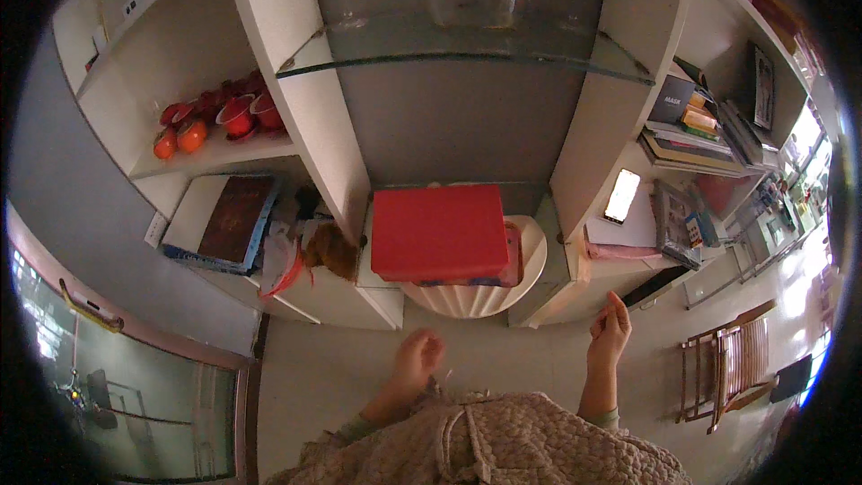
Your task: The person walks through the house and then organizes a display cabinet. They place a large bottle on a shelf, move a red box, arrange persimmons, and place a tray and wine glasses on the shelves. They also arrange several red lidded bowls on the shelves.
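Note:
My left hand (419,355) is in front of my body, below the shelf unit; it is blurred and whether it holds anything does not show. My right hand (611,325) is raised at the right, near the edge of the lower cabinet, its index finger extended and the others curled. Before me a red box (439,232) lies on a patterned tray, over a fluted cream-coloured dish (532,263) on the lower shelf. To the right, a smartphone (621,196) with a lit screen rests on a white sheet (626,232), above my right hand.
A glass shelf (465,62) with a large bottle (473,3) and stemmed glasses crosses above. Left are red cups (237,118), orange persimmon-like fruits (192,137) and a large book (236,222). Stacked books (693,151) and a wooden folding chair (734,367) are at right; a glazed door (155,391) is lower left.

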Demonstrator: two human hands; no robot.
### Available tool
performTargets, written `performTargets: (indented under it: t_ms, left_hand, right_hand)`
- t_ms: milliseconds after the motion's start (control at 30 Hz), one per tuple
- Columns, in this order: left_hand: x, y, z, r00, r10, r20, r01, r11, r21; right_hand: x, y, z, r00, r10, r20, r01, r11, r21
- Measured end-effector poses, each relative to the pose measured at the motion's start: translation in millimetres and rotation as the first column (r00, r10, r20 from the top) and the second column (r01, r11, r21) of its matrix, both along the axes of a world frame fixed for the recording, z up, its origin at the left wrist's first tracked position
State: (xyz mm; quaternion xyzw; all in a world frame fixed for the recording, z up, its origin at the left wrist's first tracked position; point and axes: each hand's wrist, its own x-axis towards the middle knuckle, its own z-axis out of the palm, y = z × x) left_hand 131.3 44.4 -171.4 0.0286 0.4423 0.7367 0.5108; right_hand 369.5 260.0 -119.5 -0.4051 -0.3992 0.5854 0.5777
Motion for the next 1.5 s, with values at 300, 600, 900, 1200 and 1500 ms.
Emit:
performTargets:
  t_ms: [300,600,900,1200,1500]
  left_hand:
    - [53,-58,-9,0.969,0.243,-0.029,-0.245,0.957,-0.153]
    - [82,-100,8,0.891,0.454,0.011,-0.438,0.864,-0.247]
    - [60,-100,-1,0.891,0.430,-0.150,-0.452,0.874,-0.181]
    - [-35,-58,-20,0.906,0.290,-0.309,-0.341,0.932,-0.124]
    - [-155,70,-96,0.460,0.123,-0.880,-0.463,0.878,-0.120]
  right_hand:
    - [-30,-20,-31,0.907,0.413,-0.085,-0.421,0.892,-0.163]
    - [-65,-58,-46,0.773,0.629,-0.079,-0.616,0.716,-0.327]
    - [-81,-20,-71,0.832,0.550,0.079,-0.518,0.819,-0.246]
    - [-131,33,-77,0.894,0.369,0.255,-0.343,0.929,-0.142]
    - [-171,38,-84,0.818,0.528,0.227,-0.495,0.848,-0.188]
